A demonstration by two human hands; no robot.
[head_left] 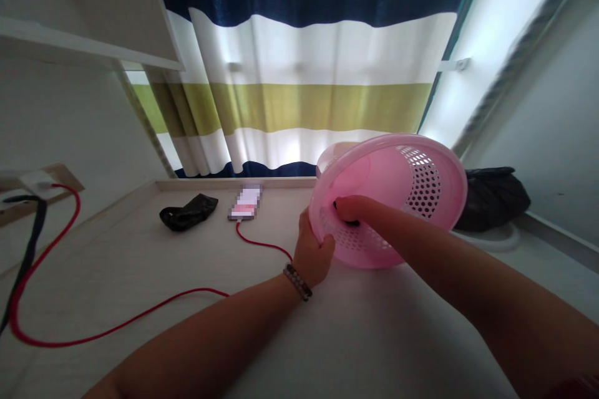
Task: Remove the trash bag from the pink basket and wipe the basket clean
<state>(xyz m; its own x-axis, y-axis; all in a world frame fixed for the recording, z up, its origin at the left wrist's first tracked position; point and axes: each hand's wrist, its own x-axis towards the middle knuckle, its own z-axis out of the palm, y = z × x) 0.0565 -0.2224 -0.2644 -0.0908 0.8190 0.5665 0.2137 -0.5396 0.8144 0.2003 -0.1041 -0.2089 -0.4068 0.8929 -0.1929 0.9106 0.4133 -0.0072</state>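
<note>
A pink perforated plastic basket (449, 181) is tilted on its side, its wide mouth turned toward me. My left hand (316, 252), with a beaded bracelet at the wrist, grips the near left rim, thumb over the edge. Reaching in through the mouth, my right hand (354, 207) has its fingers curled at the inner wall. A small dark piece (352, 222) shows beneath those fingers; it looks like black plastic film, but most of it is hidden.
A crumpled black plastic bundle (189, 211) and a phone (246, 202) lie to the left. The phone's red cable (121, 324) loops across the surface to a wall charger (37, 182). Right of the basket sits a larger black bag (491, 199). Behind hangs a striped curtain (299, 50).
</note>
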